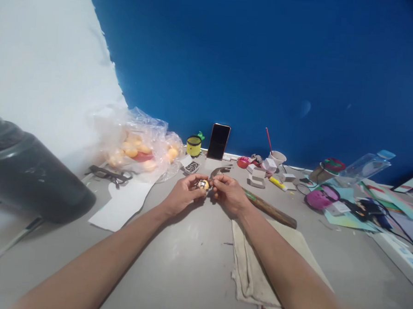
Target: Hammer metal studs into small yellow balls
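My left hand (187, 190) holds a small yellow ball (202, 184) with dark and shiny spots on it, gripped between thumb and fingers. Close beside it on the right, my right hand (228, 192) has thumb and fingertips pinched together; whatever lies between them is too small to make out. Behind my left hand stands a small white box (192, 166) full of tiny dark, shiny pieces. A claw hammer (273, 209) lies behind my right hand, its wooden handle reaching out to the right and its metal head partly covered by my fingers.
A clear plastic bag (138, 144) of yellow balls sits back left, near glasses (110, 175) and white paper (124, 205). A large dark cylinder (35, 178) is at left. A phone (218, 141) leans on the blue wall. A folded cloth (256, 268) lies under my right forearm.
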A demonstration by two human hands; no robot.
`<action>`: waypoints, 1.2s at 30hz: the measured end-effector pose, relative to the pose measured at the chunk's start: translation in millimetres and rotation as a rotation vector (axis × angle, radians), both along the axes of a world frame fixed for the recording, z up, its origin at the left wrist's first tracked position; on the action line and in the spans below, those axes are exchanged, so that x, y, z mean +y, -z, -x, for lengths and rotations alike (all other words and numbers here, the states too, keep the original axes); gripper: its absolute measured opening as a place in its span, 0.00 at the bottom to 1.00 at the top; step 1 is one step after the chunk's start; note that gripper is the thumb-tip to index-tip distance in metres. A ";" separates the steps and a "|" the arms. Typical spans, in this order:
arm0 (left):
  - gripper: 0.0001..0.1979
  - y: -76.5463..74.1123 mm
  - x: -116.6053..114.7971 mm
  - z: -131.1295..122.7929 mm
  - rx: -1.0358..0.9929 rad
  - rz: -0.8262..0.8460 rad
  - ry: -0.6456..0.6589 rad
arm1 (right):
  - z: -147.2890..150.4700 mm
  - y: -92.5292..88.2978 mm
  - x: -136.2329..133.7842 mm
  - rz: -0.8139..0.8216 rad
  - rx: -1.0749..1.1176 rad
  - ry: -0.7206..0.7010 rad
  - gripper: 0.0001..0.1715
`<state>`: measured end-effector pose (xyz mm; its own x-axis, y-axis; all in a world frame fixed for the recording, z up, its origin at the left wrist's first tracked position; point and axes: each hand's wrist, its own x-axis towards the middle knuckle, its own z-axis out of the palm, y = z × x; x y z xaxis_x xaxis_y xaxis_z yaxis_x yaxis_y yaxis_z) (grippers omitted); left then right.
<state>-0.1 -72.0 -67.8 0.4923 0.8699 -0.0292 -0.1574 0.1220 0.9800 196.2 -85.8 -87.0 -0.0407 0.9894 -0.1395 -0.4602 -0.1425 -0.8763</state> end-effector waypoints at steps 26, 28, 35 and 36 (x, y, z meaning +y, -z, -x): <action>0.20 10.8 3.0 1.1 0.247 -0.327 -0.049 | 2.1 -0.5 -5.6 0.020 -0.164 -0.147 0.24; 0.20 9.0 2.8 1.2 0.257 -0.320 -0.043 | 2.7 -0.2 -5.6 0.019 -0.179 -0.143 0.25; 0.19 3.6 2.4 1.1 0.309 -0.339 -0.039 | 3.6 -1.7 -6.2 0.024 -0.212 -0.139 0.25; 0.19 4.0 2.6 1.1 0.309 -0.342 -0.040 | 3.4 -2.2 -6.3 0.025 -0.213 -0.143 0.25</action>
